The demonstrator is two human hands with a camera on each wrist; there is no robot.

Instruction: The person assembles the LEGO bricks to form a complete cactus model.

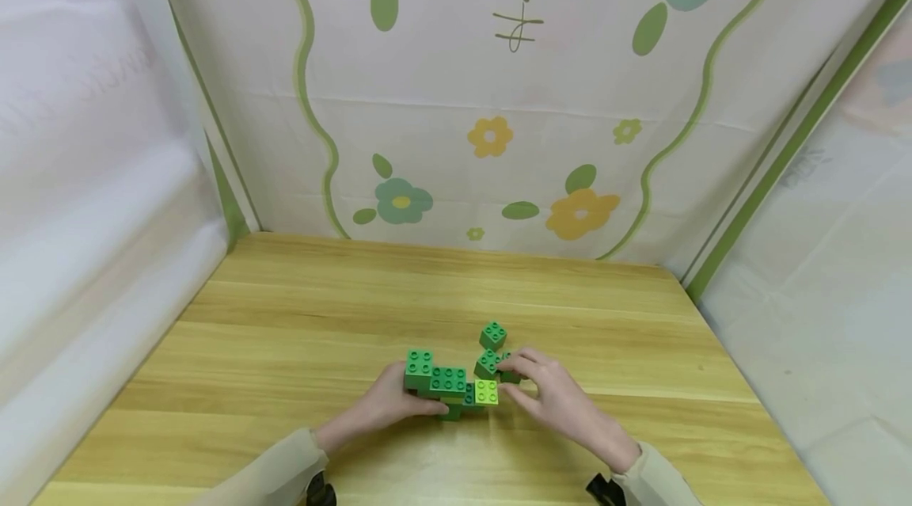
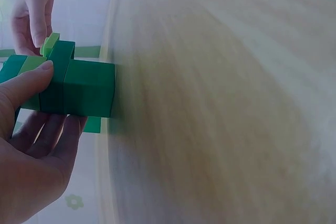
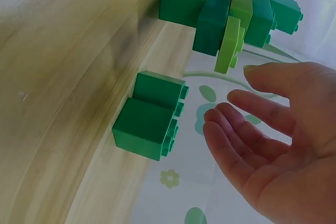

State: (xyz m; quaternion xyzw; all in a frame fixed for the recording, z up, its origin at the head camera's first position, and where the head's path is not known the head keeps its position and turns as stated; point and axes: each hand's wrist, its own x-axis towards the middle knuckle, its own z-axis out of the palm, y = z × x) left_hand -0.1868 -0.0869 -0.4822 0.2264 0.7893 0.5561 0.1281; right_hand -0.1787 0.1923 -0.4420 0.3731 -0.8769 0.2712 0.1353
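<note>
Several toy building bricks in greens are joined into one stepped build (image 1: 447,381), low over the near middle of the table. My left hand (image 1: 388,395) grips it from the left, thumb (image 2: 39,80) on the near side and fingers (image 2: 65,135) beneath. A thin lime brick (image 3: 227,45) sits on the build's right end. My right hand (image 1: 552,391) hovers just right of that end, over loose green bricks. In the right wrist view its fingers (image 3: 223,135) are loosely bent, with nothing between them and the thumb.
Three loose green bricks lie on the wooden table (image 1: 321,316): one farther back (image 1: 492,336), a middle one (image 1: 488,364), and a third (image 1: 511,371) partly hidden by my right hand. Flower-printed white cloth (image 1: 427,70) walls the back, with plain white sides.
</note>
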